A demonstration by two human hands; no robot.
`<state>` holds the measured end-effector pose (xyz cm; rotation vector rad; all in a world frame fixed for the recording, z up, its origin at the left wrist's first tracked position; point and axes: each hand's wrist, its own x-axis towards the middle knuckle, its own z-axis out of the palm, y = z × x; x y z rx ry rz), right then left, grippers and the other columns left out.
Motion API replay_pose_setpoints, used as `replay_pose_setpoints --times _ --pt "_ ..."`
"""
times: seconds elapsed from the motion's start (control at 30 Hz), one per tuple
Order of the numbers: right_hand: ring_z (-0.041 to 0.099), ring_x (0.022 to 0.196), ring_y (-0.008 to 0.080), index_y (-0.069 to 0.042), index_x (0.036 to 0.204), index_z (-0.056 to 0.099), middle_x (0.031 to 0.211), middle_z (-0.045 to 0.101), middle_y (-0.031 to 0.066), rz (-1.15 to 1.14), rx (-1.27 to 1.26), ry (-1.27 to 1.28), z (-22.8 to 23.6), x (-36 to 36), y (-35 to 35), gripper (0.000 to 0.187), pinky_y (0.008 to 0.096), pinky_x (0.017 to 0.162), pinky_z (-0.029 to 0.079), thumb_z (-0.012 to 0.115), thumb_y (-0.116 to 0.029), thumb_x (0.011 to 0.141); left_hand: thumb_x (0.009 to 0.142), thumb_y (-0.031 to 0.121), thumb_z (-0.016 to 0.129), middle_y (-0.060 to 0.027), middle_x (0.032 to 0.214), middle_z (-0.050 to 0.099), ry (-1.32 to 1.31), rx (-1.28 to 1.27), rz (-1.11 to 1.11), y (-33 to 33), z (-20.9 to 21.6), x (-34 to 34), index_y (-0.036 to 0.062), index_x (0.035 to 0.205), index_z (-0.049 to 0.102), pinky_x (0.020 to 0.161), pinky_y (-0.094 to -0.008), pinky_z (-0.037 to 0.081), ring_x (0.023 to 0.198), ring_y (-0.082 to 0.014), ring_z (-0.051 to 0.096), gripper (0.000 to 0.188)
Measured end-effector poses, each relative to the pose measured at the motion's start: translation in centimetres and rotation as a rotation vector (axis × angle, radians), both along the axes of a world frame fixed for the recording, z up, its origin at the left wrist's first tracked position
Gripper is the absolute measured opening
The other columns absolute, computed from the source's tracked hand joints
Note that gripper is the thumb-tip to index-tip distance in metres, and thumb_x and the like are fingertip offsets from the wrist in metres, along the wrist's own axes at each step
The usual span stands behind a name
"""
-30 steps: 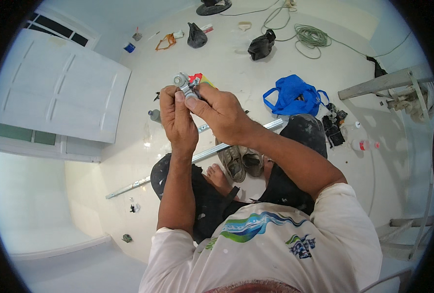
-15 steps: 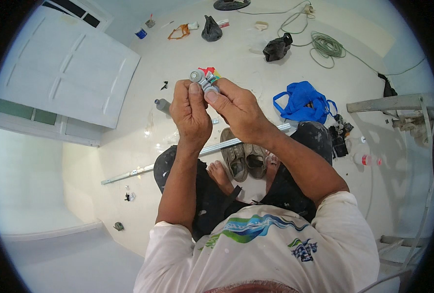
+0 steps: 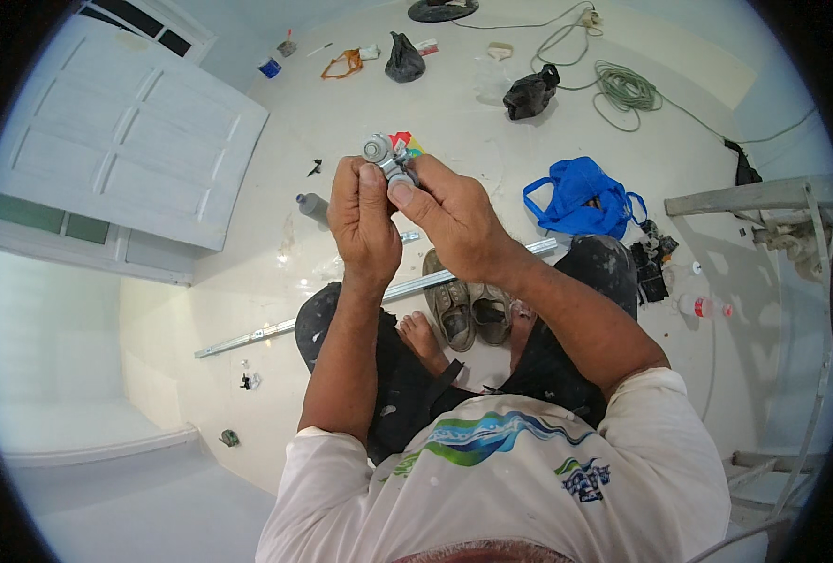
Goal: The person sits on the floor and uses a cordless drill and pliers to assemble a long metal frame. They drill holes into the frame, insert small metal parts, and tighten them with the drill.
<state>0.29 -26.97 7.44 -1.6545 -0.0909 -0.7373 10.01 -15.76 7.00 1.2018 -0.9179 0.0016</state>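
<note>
Between my hands is a sliding-door roller, a small metal piece with round grey wheels at its ends. My left hand is closed, its thumb and fingers pinching the wheel side. From the right, my right hand grips the other end with thumb and bent forefinger, which hide part of it. Behind the roller shows a red, yellow and green packet on the floor. Below my hands a long metal rail lies across the floor, in front of my feet and a pair of worn shoes.
To the right lie a blue bag, a plastic bottle and a wooden stand. A grey bottle is beside my left hand. Farther off are black bags and coiled cable. A white panelled door stands left.
The roller is turned slightly between my fingers, and both hands have shifted very little. Both still grip it.
</note>
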Motion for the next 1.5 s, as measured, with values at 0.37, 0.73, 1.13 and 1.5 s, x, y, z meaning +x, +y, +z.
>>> replay_pose_setpoints --times 0.37,0.73,1.13,1.5 --pt "0.059 0.067 0.0156 -0.003 0.092 0.059 0.073 0.062 0.0096 -0.02 -0.005 0.019 0.5 -0.4 -0.2 0.035 0.0363 0.06 0.047 0.059 -0.032 0.112 0.117 0.022 0.049 0.0045 0.078 0.049 -0.181 0.038 0.212 -0.8 0.8 -1.2 0.0052 0.097 0.056 0.056 -0.0211 0.034 0.065 -0.0026 0.038 0.027" --pt "0.071 0.077 0.0252 0.002 0.102 0.062 0.08 0.068 0.0163 -0.019 -0.069 0.062 0.7 0.1 -0.5 0.035 0.0388 0.07 0.055 0.06 -0.032 0.11 0.117 0.032 0.047 -0.0006 0.091 0.064 0.221 0.025 -0.053 0.4 1.7 -0.8 0.002 0.114 0.065 0.077 -0.0248 0.051 0.083 -0.0083 0.061 0.035" --pt "0.076 0.095 0.0415 -0.005 0.106 0.081 0.102 0.078 0.0227 -0.435 -0.508 0.357 0.8 -10.8 -9.9 0.047 0.0508 0.087 0.06 0.068 -0.049 0.097 0.111 0.018 0.052 -0.0269 0.144 0.061 1.099 -0.062 -0.542 2.2 -4.4 8.7 -0.0119 0.159 0.034 0.127 -0.0556 0.036 0.138 -0.0372 0.058 0.059" --pt "0.073 0.112 0.0446 0.004 0.118 0.075 0.118 0.075 0.0277 -0.667 -0.289 1.763 -30.6 -48.1 -11.9 0.053 0.0516 0.099 0.058 0.076 -0.041 0.089 0.113 0.013 0.052 -0.0212 0.119 0.058 1.179 0.124 -0.856 -1.6 -5.4 6.8 -0.0098 0.162 0.028 0.084 -0.032 0.057 0.1 -0.0235 0.062 0.059"
